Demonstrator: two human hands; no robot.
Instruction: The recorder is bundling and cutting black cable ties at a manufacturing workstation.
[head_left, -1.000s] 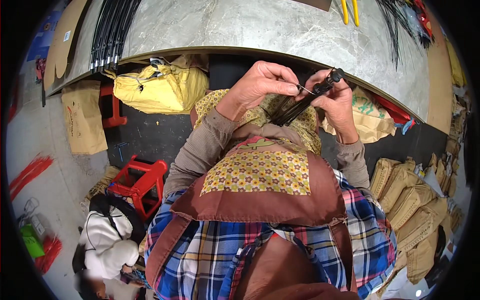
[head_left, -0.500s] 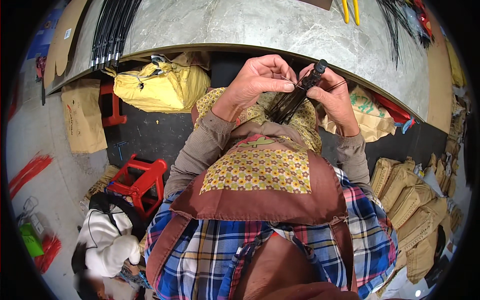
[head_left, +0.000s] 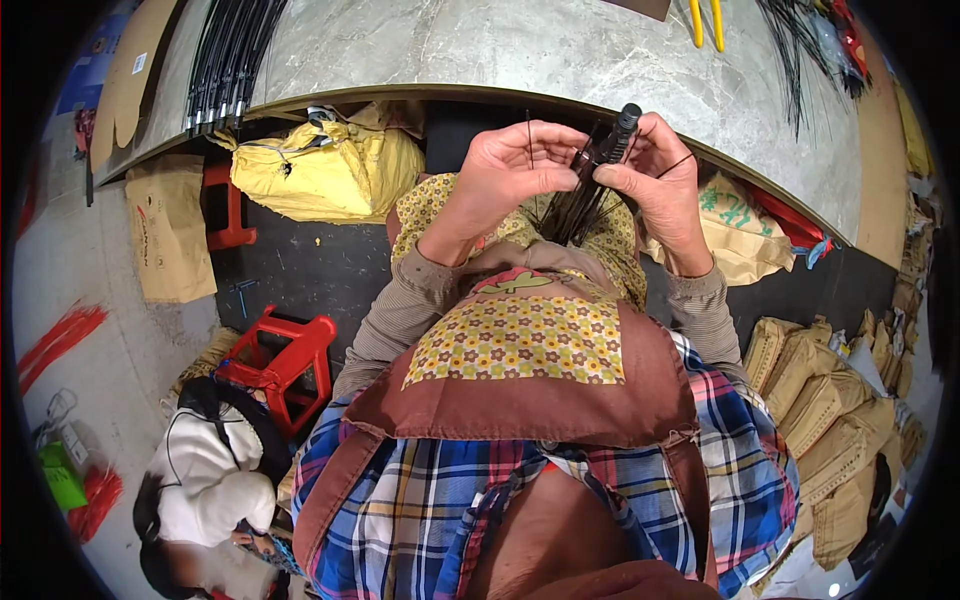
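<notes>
Over my lap stands a tilted bundle of thin black strands, topped by a black ribbed cylindrical end. My right hand is closed, thumb and fingers pinched at the bundle's right side just below the ribbed part. A thin black strand sticks out past its knuckles. On the other side, my left hand is pinched closed near the bundle, with a thin dark strand rising across its fingers. Exactly what the left fingertips grip is small and partly hidden.
Ahead, the grey marble-patterned table carries black rods, yellow-handled pliers and loose black strands. A yellow sack lies under its edge. Behind left are a red stool and another person. Paper sacks fill the right.
My left hand has lowered slightly, and its strand now stands up across the fingers. The ribbed end has tipped up and left a little. The person at lower left has shifted.
</notes>
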